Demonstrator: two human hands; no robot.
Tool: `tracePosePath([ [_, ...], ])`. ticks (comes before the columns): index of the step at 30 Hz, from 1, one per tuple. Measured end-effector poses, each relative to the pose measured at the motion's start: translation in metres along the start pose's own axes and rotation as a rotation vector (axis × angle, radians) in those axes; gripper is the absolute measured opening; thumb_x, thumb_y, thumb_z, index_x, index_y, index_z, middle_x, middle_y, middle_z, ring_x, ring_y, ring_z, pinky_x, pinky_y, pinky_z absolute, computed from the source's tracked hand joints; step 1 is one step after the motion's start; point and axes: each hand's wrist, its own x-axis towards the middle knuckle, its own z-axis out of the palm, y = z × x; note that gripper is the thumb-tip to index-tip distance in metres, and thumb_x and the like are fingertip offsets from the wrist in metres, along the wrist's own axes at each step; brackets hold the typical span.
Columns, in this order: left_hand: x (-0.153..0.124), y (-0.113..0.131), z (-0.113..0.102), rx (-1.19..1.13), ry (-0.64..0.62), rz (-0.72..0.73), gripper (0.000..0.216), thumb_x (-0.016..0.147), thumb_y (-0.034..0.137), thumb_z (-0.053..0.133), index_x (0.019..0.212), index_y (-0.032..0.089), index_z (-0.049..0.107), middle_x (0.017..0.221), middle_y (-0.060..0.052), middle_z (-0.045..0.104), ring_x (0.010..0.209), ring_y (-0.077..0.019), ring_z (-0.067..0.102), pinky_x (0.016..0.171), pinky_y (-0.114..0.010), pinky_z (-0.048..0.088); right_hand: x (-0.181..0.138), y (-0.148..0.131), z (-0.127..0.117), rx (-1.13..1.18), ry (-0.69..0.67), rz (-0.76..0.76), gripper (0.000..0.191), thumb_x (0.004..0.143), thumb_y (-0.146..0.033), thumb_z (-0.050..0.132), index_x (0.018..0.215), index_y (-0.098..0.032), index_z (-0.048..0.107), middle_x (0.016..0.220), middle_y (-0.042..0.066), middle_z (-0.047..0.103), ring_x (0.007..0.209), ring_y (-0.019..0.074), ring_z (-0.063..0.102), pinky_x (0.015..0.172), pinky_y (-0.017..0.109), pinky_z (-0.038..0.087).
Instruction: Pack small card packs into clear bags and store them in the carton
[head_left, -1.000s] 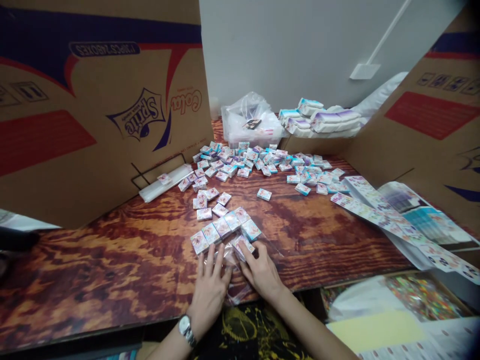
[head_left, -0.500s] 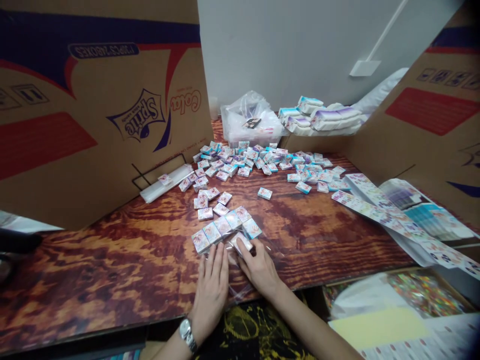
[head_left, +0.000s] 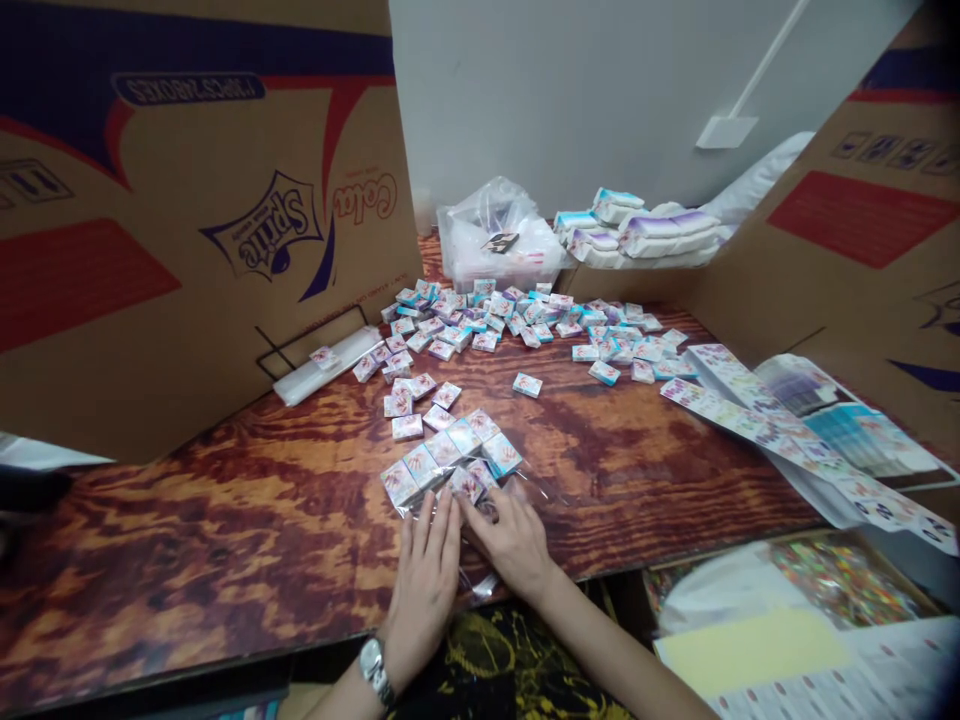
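Note:
A row of small printed boxes [head_left: 442, 448] lies flat at the front of the table, with glossy clear plastic film [head_left: 536, 488] around its near side. My left hand [head_left: 429, 560] rests flat, fingers stretched, on the film just below the row's left part. Beside it, my right hand [head_left: 514, 540] is spread over the film, its thumb reaching left toward my left fingers and its fingertips slightly smeared. Nothing shows in its grasp. Two boxes with purple edges [head_left: 472, 480] sit between the row and my thumb, under the film.
Many loose small boxes [head_left: 484, 342] are heaped further back. Clear bags [head_left: 330, 365] lie at left beside a large carton [head_left: 172, 250]. Another carton [head_left: 862, 230] stands at right, near printed card strips [head_left: 772, 430]. Wrapped packs [head_left: 667, 235] and a plastic bag [head_left: 499, 240] are behind.
My right hand has let go of the small box and opened over the film, and the box's printed face now shows. My left hand stays almost where it was.

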Motion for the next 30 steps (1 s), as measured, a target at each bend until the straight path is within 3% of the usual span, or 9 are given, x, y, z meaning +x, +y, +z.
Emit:
tracePosePath([
  [3,-0.001,-0.002,0.0,-0.064,-0.031,-0.018,0.068,0.081,-0.001,0.031,0.145,0.009,0.01,0.149,-0.017,0.025,0.14,-0.0295,0.011,0.108,-0.05,0.026,0.011,0.001,0.004,0.063,-0.072,-0.125,0.034,0.09,-0.023,0.049,0.123,-0.028,0.054,0.118,0.01,0.057,0.086,0.0191,0.05,0.07,0.031,0.036],
  [6,-0.004,-0.004,-0.001,-0.137,-0.052,-0.032,0.073,0.077,0.0,0.033,0.145,0.008,0.007,0.15,-0.018,0.02,0.14,-0.0307,0.008,0.108,-0.053,0.026,0.015,-0.002,0.007,0.128,-0.141,-0.203,0.029,0.091,-0.027,0.049,0.119,-0.026,0.056,0.124,0.01,0.055,0.089,0.0203,0.049,0.071,0.032,0.035],
  [11,-0.007,-0.005,-0.002,-0.184,-0.062,-0.048,0.079,0.072,-0.003,0.033,0.145,0.009,0.004,0.151,-0.017,0.017,0.14,-0.0311,0.008,0.107,-0.055,0.026,0.016,-0.008,0.009,0.173,-0.092,-0.152,0.025,0.091,-0.02,0.048,0.113,-0.023,0.06,0.104,0.008,0.063,0.082,0.0168,0.051,0.07,0.029,0.036],
  [14,-0.007,-0.005,-0.002,-0.189,-0.06,-0.058,0.079,0.072,-0.003,0.033,0.145,0.009,0.004,0.151,-0.017,0.017,0.14,-0.0307,0.009,0.107,-0.054,0.026,0.019,-0.004,0.008,0.236,-0.084,-0.027,0.028,0.091,-0.024,0.049,0.117,-0.022,0.058,0.096,0.007,0.063,0.082,0.0159,0.053,0.074,0.028,0.038],
  [17,-0.006,-0.005,-0.002,-0.191,-0.057,-0.055,0.079,0.072,-0.003,0.032,0.145,0.009,0.004,0.151,-0.017,0.016,0.14,-0.0304,0.008,0.107,-0.054,0.027,0.021,0.003,0.007,0.18,-0.085,0.043,0.03,0.09,-0.025,0.049,0.119,-0.02,0.058,0.107,0.012,0.061,0.091,0.0193,0.053,0.08,0.032,0.04],
  [23,-0.007,-0.004,0.0,-0.185,-0.056,-0.049,0.078,0.073,-0.002,0.033,0.145,0.007,0.005,0.151,-0.018,0.017,0.14,-0.0311,0.008,0.107,-0.054,0.027,0.018,-0.004,0.015,0.082,-0.125,-0.016,0.041,0.091,-0.037,0.047,0.119,-0.01,0.056,0.119,0.018,0.058,0.102,0.0257,0.051,0.084,0.038,0.042],
  [27,-0.007,-0.004,-0.001,-0.184,-0.047,-0.048,0.077,0.074,-0.001,0.034,0.145,0.007,0.005,0.151,-0.018,0.018,0.14,-0.0318,0.007,0.107,-0.054,0.027,0.017,-0.009,0.017,0.012,-0.157,-0.04,0.031,0.09,-0.018,0.046,0.118,-0.011,0.057,0.12,0.018,0.058,0.097,0.023,0.054,0.081,0.035,0.044],
  [30,-0.007,-0.004,-0.002,-0.192,-0.043,-0.055,0.078,0.073,-0.003,0.033,0.145,0.008,0.005,0.151,-0.018,0.018,0.14,-0.0312,0.008,0.107,-0.054,0.027,0.016,-0.004,0.015,0.037,-0.103,-0.044,0.031,0.09,-0.018,0.046,0.119,-0.01,0.056,0.12,0.018,0.058,0.1,0.0231,0.054,0.084,0.035,0.044],
])
